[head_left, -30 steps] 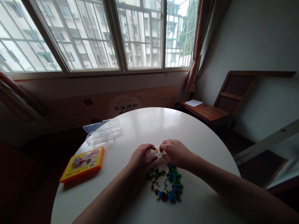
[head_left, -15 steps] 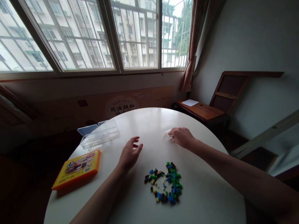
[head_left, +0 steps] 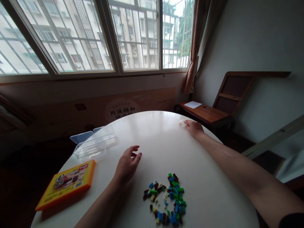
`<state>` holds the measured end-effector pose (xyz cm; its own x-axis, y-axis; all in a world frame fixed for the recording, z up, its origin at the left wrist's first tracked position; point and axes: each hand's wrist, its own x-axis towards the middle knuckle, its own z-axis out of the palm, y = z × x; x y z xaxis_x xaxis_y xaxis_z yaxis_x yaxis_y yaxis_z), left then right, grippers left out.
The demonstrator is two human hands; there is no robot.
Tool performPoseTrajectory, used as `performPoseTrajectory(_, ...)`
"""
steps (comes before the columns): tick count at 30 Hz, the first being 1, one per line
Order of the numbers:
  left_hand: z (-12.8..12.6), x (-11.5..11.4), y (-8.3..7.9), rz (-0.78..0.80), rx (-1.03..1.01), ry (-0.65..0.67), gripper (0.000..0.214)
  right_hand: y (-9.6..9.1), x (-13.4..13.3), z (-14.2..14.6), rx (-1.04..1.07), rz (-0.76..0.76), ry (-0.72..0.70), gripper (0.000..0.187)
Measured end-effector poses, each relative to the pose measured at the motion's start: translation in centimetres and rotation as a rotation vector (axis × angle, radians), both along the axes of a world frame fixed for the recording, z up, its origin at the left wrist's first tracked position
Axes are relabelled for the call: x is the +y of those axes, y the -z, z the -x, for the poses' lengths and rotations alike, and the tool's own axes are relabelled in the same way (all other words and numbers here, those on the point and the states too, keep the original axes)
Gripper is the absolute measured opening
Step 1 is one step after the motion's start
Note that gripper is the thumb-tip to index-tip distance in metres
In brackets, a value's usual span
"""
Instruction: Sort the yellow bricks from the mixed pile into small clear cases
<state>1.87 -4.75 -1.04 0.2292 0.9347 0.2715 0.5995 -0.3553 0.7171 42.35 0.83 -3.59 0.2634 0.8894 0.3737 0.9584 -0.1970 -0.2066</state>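
My right hand [head_left: 195, 127] is stretched out to the far right part of the round white table [head_left: 154, 136]. Its fingers are closed on a small clear plastic bag [head_left: 182, 123] that lies on the tabletop near the rim. My left hand [head_left: 128, 161] rests on the table near the middle, fingers loosely spread and curled, holding nothing. A heap of small building bricks [head_left: 166, 199] in blue, green, brown and yellow lies just in front of me, to the right of my left wrist.
An orange flat box [head_left: 65, 183] lies at the table's left edge. Clear plastic trays [head_left: 93, 144] with a lid stand behind it. A wooden side table [head_left: 206, 114] with a paper sheet [head_left: 193, 104] is beyond the table's right rim. Windows fill the back wall.
My hands were together above the bricks, pinching a small bag. My right hand has carried it away to the far right rim. My left hand has let go and opened.
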Motion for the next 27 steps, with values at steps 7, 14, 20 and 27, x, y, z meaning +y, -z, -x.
performPoseTrajectory(7,-0.2,0.2,0.1,-0.001,0.057,-0.020,0.039,1.4,4.1,-0.8,0.057,-0.045,-0.051,0.030)
performPoseTrajectory(14,-0.1,0.3,0.2,0.013,0.036,-0.027,0.045,1.6,7.3,-1.0,0.052,-0.070,-0.063,0.032)
performPoseTrajectory(20,0.0,0.3,0.3,0.033,0.036,-0.018,0.044,2.0,7.7,-1.3,0.036,-0.094,0.020,0.046)
performPoseTrajectory(27,0.1,0.6,0.6,0.007,0.023,-0.002,0.042,2.0,7.1,-0.9,-0.014,-0.133,0.158,0.063)
